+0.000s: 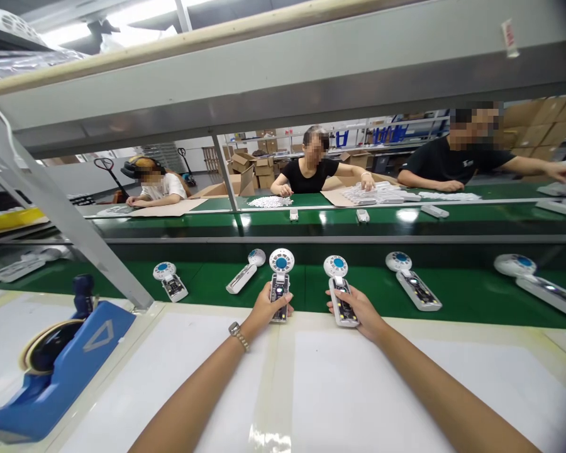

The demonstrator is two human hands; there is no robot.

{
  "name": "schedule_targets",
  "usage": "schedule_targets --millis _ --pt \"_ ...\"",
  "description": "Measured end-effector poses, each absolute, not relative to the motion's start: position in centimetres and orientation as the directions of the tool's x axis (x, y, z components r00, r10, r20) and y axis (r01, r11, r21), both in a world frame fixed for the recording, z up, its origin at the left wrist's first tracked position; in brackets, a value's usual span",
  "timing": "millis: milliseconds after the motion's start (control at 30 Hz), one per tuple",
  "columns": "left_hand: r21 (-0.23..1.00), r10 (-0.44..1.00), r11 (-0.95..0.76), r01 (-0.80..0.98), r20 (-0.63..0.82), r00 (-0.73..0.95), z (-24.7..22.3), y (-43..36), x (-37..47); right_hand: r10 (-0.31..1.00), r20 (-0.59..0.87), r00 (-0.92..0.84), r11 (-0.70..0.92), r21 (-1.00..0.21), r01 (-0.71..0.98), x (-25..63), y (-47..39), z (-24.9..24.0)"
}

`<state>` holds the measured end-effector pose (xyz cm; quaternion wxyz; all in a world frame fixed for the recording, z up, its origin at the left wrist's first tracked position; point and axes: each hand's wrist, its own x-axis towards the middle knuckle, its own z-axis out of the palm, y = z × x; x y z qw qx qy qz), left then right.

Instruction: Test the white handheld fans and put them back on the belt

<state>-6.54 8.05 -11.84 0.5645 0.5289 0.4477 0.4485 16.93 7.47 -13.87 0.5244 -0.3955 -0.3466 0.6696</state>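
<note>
My left hand (267, 309) is closed around a white handheld device (281, 261) with a round head, a blue centre and exposed circuitry in its handle. To the right, a similar device (336, 267) is gripped by my right hand (362, 314), thumb over the open handle. Both devices are at the near edge of the green belt (306, 286), heads pointing away from me. On the belt to the left lie a closed-handled unit (241, 278) and an open one (174, 287). Another open unit (419, 290) lies to the right, with one more (554, 296) at the far right.
A blue tape dispenser (70, 371) stands on the white table (358, 390) at left, beside a slanted metal post (75, 214). A shelf beam (264, 75) crosses overhead. Beyond the belt, several people sit by white parts (270, 202).
</note>
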Motion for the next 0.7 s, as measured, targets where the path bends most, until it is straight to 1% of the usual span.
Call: schedule_targets --millis 100,267,433,700 --pt "0.991 0.979 0.08 -0.107 -0.058 0.194 -11.79 8.22 -6.68 0.978 -0.166 -0.127 -0.205 -0.885 -0.418 16.83 7.62 -14.12" --pt "0.98 0.984 0.103 -0.172 -0.076 0.16 -11.88 8.46 -6.84 0.979 -0.15 -0.135 -0.191 -0.905 -0.381 16.51 7.41 -13.86" --pt "0.952 0.976 0.18 -0.246 -0.142 0.167 -12.22 8.87 -7.11 0.982 -0.141 -0.126 -0.176 -0.922 -0.346 16.43 7.42 -13.84" --pt "0.945 0.975 0.167 -0.28 -0.116 0.191 -12.43 8.93 -7.34 0.983 -0.148 -0.106 -0.175 -0.923 -0.342 16.44 7.23 -13.41"
